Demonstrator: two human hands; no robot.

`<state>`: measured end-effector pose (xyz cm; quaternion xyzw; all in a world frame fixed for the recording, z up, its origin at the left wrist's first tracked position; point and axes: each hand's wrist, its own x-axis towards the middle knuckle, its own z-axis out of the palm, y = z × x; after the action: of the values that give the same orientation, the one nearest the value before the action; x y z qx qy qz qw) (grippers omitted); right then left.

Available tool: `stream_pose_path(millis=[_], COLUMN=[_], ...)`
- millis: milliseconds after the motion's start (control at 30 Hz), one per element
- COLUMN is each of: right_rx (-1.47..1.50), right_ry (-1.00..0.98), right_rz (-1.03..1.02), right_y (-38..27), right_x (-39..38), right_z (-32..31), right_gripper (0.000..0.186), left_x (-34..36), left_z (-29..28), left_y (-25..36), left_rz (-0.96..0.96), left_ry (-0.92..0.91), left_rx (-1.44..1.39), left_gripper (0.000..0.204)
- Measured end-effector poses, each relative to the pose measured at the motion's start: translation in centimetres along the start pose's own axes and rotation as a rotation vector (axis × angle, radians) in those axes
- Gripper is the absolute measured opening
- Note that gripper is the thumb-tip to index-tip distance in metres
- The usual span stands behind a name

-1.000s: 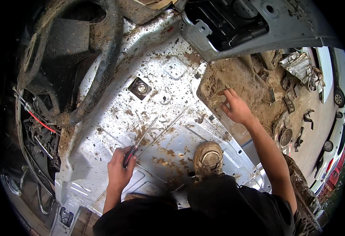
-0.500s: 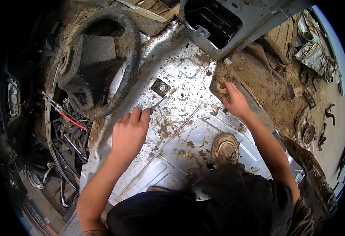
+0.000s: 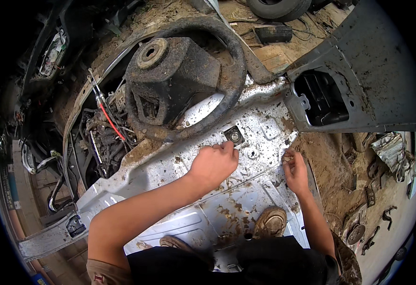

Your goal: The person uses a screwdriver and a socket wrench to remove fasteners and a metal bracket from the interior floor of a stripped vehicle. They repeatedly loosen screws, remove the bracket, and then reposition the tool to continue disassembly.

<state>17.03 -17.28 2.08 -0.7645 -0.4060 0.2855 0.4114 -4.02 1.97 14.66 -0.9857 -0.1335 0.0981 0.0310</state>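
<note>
My left hand [image 3: 216, 162] is closed in a fist just below a square recess [image 3: 234, 137] that has a round metal fitting in it. The half-second-old frame shows a thin-shafted screwdriver in this fist; now the hand covers nearly all of it. Around it spreads a silver floor panel [image 3: 170, 175] speckled with mud. At the panel's right edge, my right hand [image 3: 294, 170] has its fingers curled together in a pinch beside the brown dirt. Whatever lies between those fingertips is too small to name.
A muddy steering wheel [image 3: 240, 71] rises left of the recess. Engine wiring with a red cable [image 3: 110, 121] lies farther left. A grey pillar panel [image 3: 369, 80] juts in at upper right. Bent metal scraps [image 3: 389, 156] lie on the right. My shoe [image 3: 270, 221] stands on the panel.
The view has shifted, with the steering wheel now nearer the middle. My left fist has come closer to the square recess. The fingers of my right hand have drawn together.
</note>
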Motion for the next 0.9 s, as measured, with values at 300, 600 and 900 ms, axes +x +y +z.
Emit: stream_pose_path(millis=[300, 600, 900], right_rx=[-0.005, 0.037, 0.029], right_ry=[0.037, 0.042, 0.095], right_rz=[-0.003, 0.023, -0.002], right_y=[0.8, 1.3, 1.2], right_x=[0.2, -0.2, -0.6], right_z=[0.5, 1.3, 2.3], right_gripper=[0.034, 0.034, 0.029], left_x=[-0.9, -2.3, -3.6], left_z=[0.5, 1.4, 3.7], left_y=[0.4, -0.3, -2.7], left_rz=[-0.122, -0.190, -0.340], left_ry=[0.052, 0.005, 0.086], left_rx=[-0.038, -0.117, -0.245], left_gripper=[0.018, 0.016, 0.014])
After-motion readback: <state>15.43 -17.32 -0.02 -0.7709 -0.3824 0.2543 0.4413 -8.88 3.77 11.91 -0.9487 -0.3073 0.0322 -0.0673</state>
